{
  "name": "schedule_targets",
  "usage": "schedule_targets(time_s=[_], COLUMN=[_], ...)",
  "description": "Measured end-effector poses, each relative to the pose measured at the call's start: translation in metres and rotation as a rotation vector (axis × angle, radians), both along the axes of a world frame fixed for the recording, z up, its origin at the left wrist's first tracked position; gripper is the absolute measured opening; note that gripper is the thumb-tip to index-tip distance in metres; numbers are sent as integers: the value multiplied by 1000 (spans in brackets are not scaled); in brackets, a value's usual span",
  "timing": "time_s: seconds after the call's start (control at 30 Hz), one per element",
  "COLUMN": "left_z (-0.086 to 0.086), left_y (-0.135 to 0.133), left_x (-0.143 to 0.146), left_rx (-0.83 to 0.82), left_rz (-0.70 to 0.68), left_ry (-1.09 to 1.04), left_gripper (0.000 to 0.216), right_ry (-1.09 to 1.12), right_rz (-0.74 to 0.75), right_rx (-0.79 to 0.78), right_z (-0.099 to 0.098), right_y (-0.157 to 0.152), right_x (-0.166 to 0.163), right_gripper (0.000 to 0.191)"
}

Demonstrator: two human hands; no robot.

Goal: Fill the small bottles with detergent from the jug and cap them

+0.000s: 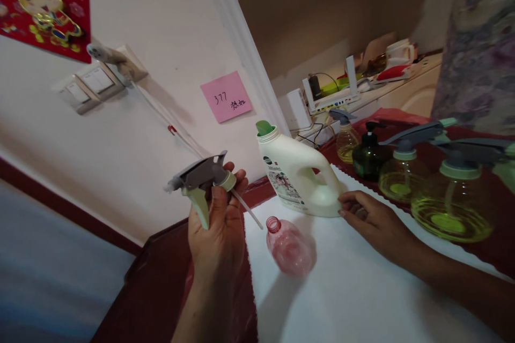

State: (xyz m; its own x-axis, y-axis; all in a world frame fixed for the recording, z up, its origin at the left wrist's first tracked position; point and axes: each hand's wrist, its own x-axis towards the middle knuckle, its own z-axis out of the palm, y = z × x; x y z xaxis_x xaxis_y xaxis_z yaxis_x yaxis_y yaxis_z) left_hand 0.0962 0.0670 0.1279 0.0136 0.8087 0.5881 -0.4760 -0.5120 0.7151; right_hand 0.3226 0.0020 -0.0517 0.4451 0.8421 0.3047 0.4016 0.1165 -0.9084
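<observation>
My left hand (219, 230) is closed around a trigger spray head (201, 174), grey with a pale green trigger. Its thin dip tube (251, 211) slants down toward the neck of a pink bottle (293, 252) and ends just outside it. That bottle has no cap and stands on a white sheet (341, 300). Behind it is a cream detergent jug (289, 171) with a green spout and a side handle. The thumb and curled fingers of my right hand (372, 220) touch the jug's lower right corner.
On the right stand clear spray bottles (450, 214) with yellow-green liquid and a dark green pump bottle (369, 155). A white router (333, 99) sits behind them. A cable (169, 123) hangs from a wall plug, left of a pink note (226, 96).
</observation>
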Motion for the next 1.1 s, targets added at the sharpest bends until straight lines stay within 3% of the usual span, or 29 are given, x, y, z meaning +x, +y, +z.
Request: schedule_targets(time_s=[0.27,0.4,0.67,0.87,1.1], left_z=[-16,-36,-79,-111,-117], left_y=[11,12,6,5,-2], left_x=[11,13,4,-16,-18], left_rx=[-11,-64,-215,-328,-360], left_rz=[-36,-49,-27,-11,44], left_ry=[-52,-33,118,327,337], left_gripper=[14,18,50,43,51], right_ry=[5,5,-2,-10,-25], right_rz=[22,27,50,61,51], right_rx=[-20,-26,-45,-34,-17], right_z=[0,-1,-1,-1,-2], right_y=[3,1,3,3,2], right_x=[-1,-1,-2,-2,-2], right_gripper=[39,39,35,32,30])
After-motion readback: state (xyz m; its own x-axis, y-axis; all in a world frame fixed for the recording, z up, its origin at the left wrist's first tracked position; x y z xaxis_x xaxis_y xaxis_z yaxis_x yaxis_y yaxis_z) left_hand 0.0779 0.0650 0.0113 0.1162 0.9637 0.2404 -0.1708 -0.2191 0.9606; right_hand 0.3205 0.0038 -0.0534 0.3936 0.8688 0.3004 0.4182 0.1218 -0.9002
